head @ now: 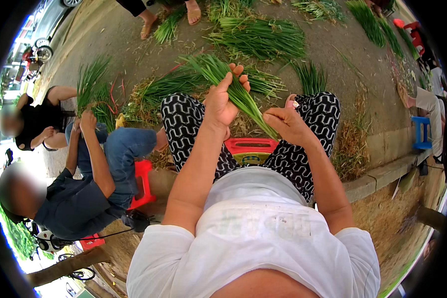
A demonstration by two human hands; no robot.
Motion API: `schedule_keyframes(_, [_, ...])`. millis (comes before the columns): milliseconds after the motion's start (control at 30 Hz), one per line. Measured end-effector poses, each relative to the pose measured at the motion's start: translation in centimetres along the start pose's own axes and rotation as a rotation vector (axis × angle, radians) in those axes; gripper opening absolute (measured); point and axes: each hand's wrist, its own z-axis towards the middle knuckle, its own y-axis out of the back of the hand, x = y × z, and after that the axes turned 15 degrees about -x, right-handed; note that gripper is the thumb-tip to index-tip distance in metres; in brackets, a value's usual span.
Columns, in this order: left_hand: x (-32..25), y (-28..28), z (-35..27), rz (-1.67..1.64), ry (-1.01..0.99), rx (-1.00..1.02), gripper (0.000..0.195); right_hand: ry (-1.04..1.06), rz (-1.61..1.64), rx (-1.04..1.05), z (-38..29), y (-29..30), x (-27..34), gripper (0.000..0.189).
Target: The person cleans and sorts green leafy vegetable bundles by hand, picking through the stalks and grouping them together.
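My left hand (222, 102) is wrapped around a bunch of green chives (243, 100), held above the gap between my knees. The leaf tips point up and away to the left, and the pale stem ends slant down to the right. At those pale ends my right hand (288, 124) pinches stems between thumb and fingers; the exact stems in its grip are hidden. Beyond my knees lies a loose pile of chives (175, 85) on the ground. Another small bundle (311, 78) rests by my right foot.
A red plastic stool (251, 141) is between my thighs. At left, a seated person (85, 186) handles chives (93, 82). Larger chive heaps (260, 39) cover the ground ahead. Dry trimmings (350, 149) lie at right beside a stone curb (368, 184), with a blue stool (421, 132) farther off.
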Motion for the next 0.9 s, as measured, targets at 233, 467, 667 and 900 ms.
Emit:
schedule_keyframes(233, [0.6,-0.7,-0.7,0.152,0.024,-0.021,0.025,0.210,-0.177,-0.064,0.3,0.0,0.6,0.021])
schedule_keyframes(467, [0.5,-0.8,-1.2,0.187,0.035,-0.036,0.026,0.271,-0.240,-0.376,2.1,3.5,1.1,0.015])
schedule_keyframes(667, [0.6,-0.7,-1.0,0.132,0.014,-0.011,0.027,0.280,-0.663,-0.863,2.4,11.1,-2.0,0.033])
schedule_keyframes(900, [2.7,-2.0,-0.8,0.189,-0.002,0.038,0.028,-0.037,0.153,-0.270,-0.1,-3.1,-1.4,0.021])
